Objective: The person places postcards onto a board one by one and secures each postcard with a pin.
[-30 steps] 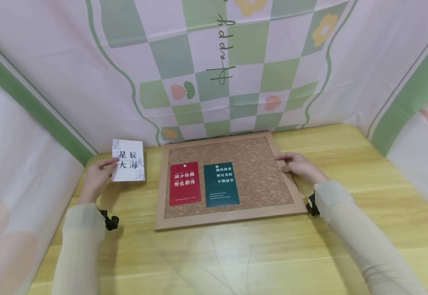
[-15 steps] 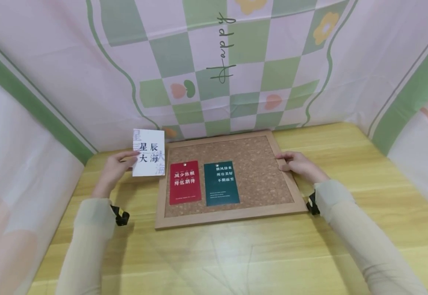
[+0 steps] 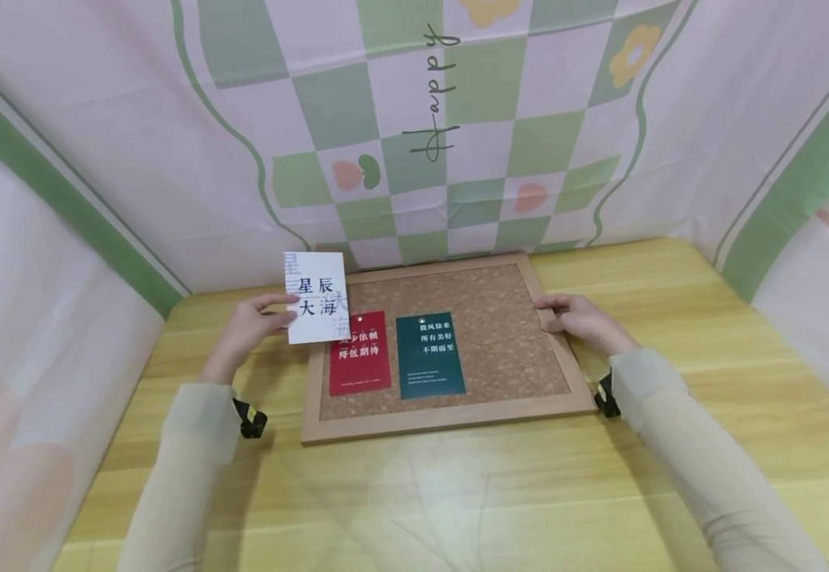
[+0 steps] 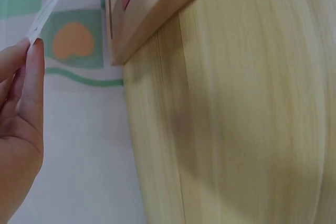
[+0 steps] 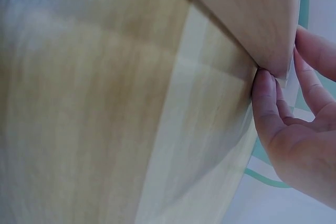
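My left hand pinches a white card with dark printed characters by its left edge. In the head view the card overlaps the top left of the corkboard and the upper part of a red card. Seen edge-on in the left wrist view, the white card slants up from thumb and fingertips. A teal card is pinned beside the red one. My right hand grips the board's wooden frame at its right side; the right wrist view shows fingertips at the frame's lower edge.
The board lies on a yellow wood-grain table, its back edge near a checkered cloth backdrop. More printed cloth hangs at the left and right sides. A black wrist camera sits on the left cuff.
My left hand has carried the white card rightward, from beside the corkboard to over its left side. The right hand keeps its grip on the frame.
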Demonstrator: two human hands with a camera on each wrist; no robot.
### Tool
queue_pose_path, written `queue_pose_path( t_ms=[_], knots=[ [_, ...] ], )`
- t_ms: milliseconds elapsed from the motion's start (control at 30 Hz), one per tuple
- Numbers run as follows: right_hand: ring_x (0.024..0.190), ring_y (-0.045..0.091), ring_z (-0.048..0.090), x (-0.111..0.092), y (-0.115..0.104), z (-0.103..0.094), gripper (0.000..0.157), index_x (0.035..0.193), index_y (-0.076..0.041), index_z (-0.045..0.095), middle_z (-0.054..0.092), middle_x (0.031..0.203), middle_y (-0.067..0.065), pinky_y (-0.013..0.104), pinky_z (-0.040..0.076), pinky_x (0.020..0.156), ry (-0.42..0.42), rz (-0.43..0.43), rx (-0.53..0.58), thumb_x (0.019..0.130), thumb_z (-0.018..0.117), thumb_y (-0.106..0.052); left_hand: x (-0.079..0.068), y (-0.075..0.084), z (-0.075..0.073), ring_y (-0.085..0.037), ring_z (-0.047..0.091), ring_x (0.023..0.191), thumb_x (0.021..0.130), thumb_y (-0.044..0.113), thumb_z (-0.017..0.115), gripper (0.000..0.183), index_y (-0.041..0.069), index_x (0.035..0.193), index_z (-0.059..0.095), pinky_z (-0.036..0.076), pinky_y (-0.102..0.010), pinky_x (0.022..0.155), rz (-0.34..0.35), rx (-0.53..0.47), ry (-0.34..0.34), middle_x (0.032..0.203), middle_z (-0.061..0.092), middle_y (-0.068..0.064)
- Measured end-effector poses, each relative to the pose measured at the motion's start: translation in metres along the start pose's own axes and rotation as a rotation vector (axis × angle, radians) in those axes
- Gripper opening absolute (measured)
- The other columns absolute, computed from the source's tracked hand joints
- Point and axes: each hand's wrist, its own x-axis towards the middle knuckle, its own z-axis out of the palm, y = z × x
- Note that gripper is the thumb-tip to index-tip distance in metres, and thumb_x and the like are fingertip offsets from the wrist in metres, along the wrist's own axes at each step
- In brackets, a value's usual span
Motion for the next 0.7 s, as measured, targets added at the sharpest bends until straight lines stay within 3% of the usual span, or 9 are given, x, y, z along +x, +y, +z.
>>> queue_pose_path(
  t_ms=[167, 467, 700],
  knots=[
    [0.136, 0.043, 0.030, 0.002, 0.001, 0.000, 0.054, 0.143, 0.010, 0.030, 0.024, 0.150, 0.033, 0.052, 0.029, 0.113, 0.014, 0.019, -0.016, 0.095, 0.050, -0.005, 0.003, 0.005, 0.011, -0.033, 0.064, 0.110, 0.092, 0.016, 0.061, 0.045, 0.006, 0.136, 0.051, 0.049, -0.045, 0.099, 0.028, -0.030, -0.044, 0.144, 0.046, -0.020],
    [0.135, 0.043, 0.030, 0.002, 0.003, 0.000, 0.054, 0.143, 0.010, 0.030, 0.024, 0.150, 0.033, 0.051, 0.029, 0.113, 0.012, 0.016, -0.012, 0.095, 0.050, -0.005, 0.004, 0.014, 0.037, -0.033, 0.064, 0.110, 0.091, 0.017, 0.063, 0.044, 0.009, 0.133, 0.054, 0.051, -0.044, 0.096, 0.067, -0.011, -0.098, 0.139, 0.052, -0.019],
    [0.135, 0.043, 0.030, 0.002, 0.002, 0.000, 0.054, 0.143, 0.009, 0.030, 0.023, 0.150, 0.033, 0.052, 0.029, 0.113, 0.014, 0.017, -0.015, 0.095, 0.050, -0.005, 0.002, 0.028, 0.063, -0.032, 0.063, 0.112, 0.092, 0.013, 0.062, 0.044, 0.011, 0.135, 0.052, 0.055, -0.037, 0.089, 0.083, -0.044, -0.080, 0.139, 0.052, -0.016]
  ],
)
